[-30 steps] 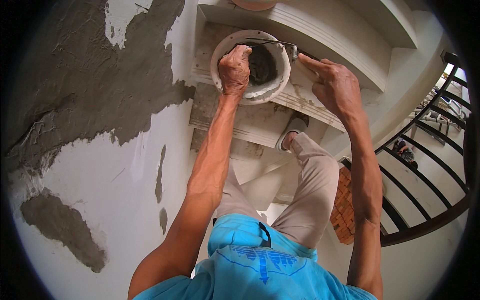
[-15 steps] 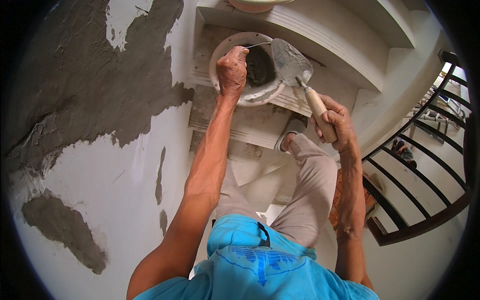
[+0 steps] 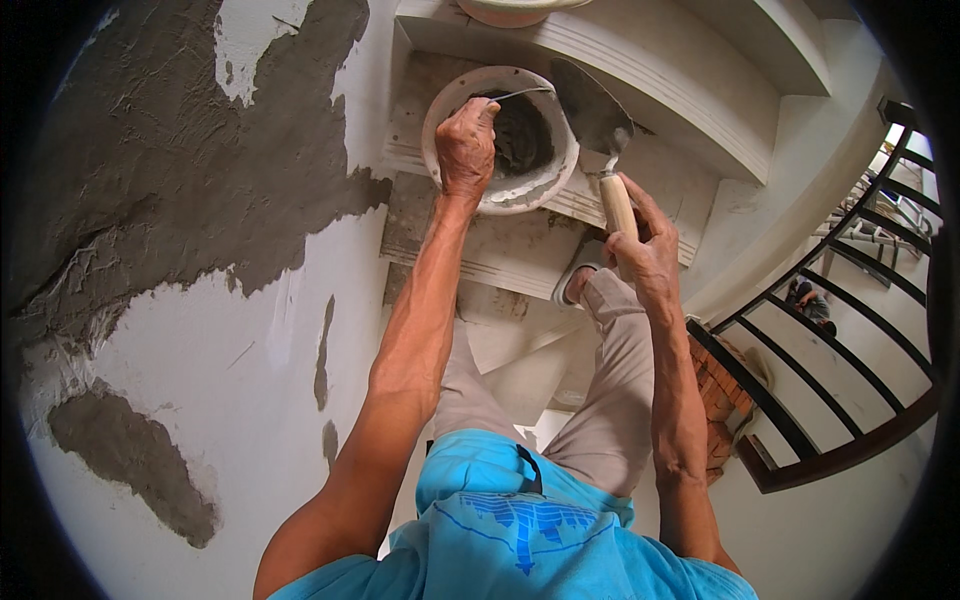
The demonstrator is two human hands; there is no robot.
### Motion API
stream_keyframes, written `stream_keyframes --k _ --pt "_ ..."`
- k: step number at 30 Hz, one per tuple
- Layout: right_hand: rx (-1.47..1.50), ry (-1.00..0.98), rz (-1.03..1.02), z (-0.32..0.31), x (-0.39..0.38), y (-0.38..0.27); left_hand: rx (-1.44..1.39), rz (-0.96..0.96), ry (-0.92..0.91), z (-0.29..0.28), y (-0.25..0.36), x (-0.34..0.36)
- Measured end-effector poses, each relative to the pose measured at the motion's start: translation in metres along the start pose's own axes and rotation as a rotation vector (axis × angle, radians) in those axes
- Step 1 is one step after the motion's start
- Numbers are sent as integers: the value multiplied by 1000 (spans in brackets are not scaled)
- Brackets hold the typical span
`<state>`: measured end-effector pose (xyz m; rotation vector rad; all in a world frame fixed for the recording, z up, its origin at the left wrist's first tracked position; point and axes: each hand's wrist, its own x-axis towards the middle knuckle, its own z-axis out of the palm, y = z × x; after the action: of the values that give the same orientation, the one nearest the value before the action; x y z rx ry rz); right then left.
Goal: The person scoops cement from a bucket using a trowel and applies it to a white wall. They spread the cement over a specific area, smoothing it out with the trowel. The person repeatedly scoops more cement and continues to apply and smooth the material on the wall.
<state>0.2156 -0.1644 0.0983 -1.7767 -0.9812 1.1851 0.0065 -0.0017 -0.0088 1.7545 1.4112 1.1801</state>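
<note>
Wood-handled trowel (image 3: pixel 617 195) is grasped by the right hand's fingers (image 3: pixel 645 203), its grey blade (image 3: pixel 590 105) lying beyond them, near the pale bucket (image 3: pixel 515 198). The left hand's fingers (image 3: pixel 472 115) clench the wire bail (image 3: pixel 522 93); the bucket's mouth shows rightward of them, grey paste (image 3: pixel 520 150) inside.

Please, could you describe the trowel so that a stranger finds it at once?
On the pale staircase, look for the round, pale bucket. By its right side, the right hand holds the trowel. Unlike the bucket's thin wire handle, it has a thick wooden handle and a broad, dark blade.
</note>
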Motion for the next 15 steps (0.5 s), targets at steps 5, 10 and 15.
stream_keyframes --k 5,10,15 --pt "-564 171 -351 22 21 6 -6 6 -33 1 3 -3" --pt "-887 247 -350 52 37 4 8 62 -11 3 0 -7" --pt "-1070 310 -425 67 44 23 37 95 8 7 -4 -11"
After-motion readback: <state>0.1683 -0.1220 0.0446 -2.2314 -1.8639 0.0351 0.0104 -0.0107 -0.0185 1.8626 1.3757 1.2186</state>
